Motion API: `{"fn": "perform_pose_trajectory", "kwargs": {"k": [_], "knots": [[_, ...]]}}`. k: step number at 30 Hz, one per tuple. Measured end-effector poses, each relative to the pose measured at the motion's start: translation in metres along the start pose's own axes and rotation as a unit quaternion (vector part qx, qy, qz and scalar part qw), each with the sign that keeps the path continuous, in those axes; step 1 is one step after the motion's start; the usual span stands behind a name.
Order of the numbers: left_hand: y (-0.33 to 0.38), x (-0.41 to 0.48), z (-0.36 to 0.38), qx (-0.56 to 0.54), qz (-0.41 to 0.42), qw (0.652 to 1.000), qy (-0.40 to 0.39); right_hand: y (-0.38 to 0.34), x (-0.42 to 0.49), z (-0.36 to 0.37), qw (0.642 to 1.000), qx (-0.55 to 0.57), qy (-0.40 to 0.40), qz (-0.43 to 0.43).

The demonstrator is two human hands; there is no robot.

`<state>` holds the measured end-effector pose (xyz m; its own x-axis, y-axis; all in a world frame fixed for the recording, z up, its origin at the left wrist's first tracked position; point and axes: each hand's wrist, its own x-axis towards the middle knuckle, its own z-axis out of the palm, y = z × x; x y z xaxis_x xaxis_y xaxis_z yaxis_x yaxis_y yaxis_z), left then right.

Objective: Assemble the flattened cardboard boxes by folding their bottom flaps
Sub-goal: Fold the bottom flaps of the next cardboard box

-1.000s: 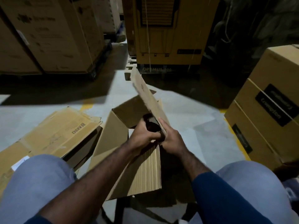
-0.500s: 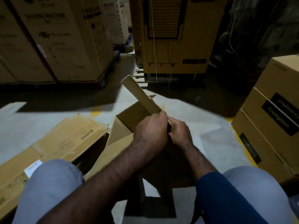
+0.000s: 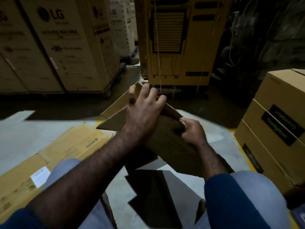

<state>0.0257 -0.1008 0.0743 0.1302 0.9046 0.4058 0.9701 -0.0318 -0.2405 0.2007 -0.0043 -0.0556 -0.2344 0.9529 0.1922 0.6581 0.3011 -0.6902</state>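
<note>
L hand (image 3: 143,109) fingers spread, pressing flap (image 3: 118,104); R hand (image 3: 193,134) grips box (image 3: 170,144) edge. Flap may spring back if pressure eases.

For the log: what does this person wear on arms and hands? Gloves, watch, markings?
The left hand and right hand are bare: no gloves, rings or watch show. The left sleeve and right sleeve are plain dark blue and end well short of the wrists, leaving the forearms uncovered.
</note>
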Motion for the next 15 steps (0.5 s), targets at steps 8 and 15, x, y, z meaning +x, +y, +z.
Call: {"fn": "perform_pose_trajectory", "kwargs": {"k": [8, 15], "knots": [[-0.02, 0.021, 0.021, 0.002, 0.067, 0.987, 0.144, -0.003, 0.004, -0.003, 0.998, 0.064, 0.009, -0.007], [0.016, 0.042, 0.05, -0.053, 0.178, 0.954, 0.235, -0.017, -0.001, -0.014, 0.984, 0.151, 0.08, -0.049]]}}
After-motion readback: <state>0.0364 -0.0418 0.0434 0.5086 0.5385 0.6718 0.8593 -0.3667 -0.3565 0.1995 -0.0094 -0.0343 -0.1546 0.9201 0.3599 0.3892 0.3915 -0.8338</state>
